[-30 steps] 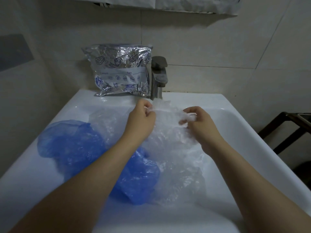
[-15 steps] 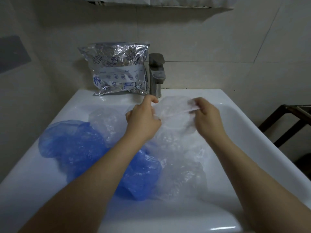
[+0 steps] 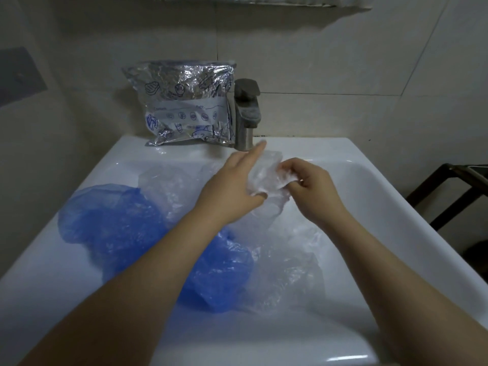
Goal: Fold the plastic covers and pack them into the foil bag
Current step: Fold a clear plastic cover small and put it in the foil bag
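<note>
A clear plastic cover point(image 3: 265, 178) is bunched between my two hands above the white sink point(image 3: 375, 196). My left hand point(image 3: 232, 186) holds its left side, with the index finger stretched out toward the tap. Curled fingers of my right hand point(image 3: 309, 186) grip its right side. More clear covers point(image 3: 285, 273) and blue covers point(image 3: 116, 220) lie in the basin under my arms. The silver foil bag point(image 3: 184, 107) with blue drawings stands at the back rim, leaning on the wall.
A grey metal tap point(image 3: 247, 114) stands just right of the foil bag, close behind my hands. Tiled wall runs behind the sink. A dark wooden frame point(image 3: 449, 191) sits to the right of the basin.
My hands have come together, bunching the clear cover that was stretched between them into a smaller wad. My left index finger now points out.
</note>
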`<state>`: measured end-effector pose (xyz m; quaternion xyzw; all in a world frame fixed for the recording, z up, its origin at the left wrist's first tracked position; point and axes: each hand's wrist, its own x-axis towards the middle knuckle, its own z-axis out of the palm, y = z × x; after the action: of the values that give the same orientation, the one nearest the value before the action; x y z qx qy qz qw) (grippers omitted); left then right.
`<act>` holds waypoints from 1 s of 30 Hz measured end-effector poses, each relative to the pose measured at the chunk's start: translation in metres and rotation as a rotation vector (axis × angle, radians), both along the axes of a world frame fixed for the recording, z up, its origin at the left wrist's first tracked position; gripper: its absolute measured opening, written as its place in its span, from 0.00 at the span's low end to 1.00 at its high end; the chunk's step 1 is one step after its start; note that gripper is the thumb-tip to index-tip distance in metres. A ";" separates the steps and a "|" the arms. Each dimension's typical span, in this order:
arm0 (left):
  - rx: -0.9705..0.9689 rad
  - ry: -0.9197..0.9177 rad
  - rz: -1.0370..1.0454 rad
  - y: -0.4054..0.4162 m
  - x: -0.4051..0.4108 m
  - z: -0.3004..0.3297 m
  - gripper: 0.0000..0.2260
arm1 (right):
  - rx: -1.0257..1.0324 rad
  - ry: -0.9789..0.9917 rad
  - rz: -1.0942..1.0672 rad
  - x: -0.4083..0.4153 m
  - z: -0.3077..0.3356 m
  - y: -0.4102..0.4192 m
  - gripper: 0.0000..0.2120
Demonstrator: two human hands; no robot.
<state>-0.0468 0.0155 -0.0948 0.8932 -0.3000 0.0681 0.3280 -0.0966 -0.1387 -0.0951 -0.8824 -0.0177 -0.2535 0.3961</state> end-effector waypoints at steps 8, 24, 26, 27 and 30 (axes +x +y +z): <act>-0.217 0.043 0.221 0.006 0.003 0.004 0.14 | -0.285 0.303 -0.101 0.007 -0.019 0.003 0.29; -0.321 0.425 -0.114 0.043 0.026 0.011 0.15 | 0.824 0.498 0.502 -0.011 0.005 -0.056 0.16; -0.239 0.381 -0.089 0.048 0.031 0.006 0.17 | 0.786 0.495 0.551 -0.012 0.007 -0.060 0.24; -0.236 0.357 -0.037 0.050 0.034 0.001 0.16 | 0.719 0.487 0.540 -0.011 0.008 -0.060 0.21; -0.435 0.380 0.171 0.043 0.035 -0.002 0.09 | 0.400 0.468 0.277 -0.005 0.001 -0.057 0.10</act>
<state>-0.0120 0.0589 -0.0973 0.8206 -0.1355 -0.0103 0.5550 -0.1013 -0.1952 -0.0942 -0.8107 0.0042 0.0138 0.5852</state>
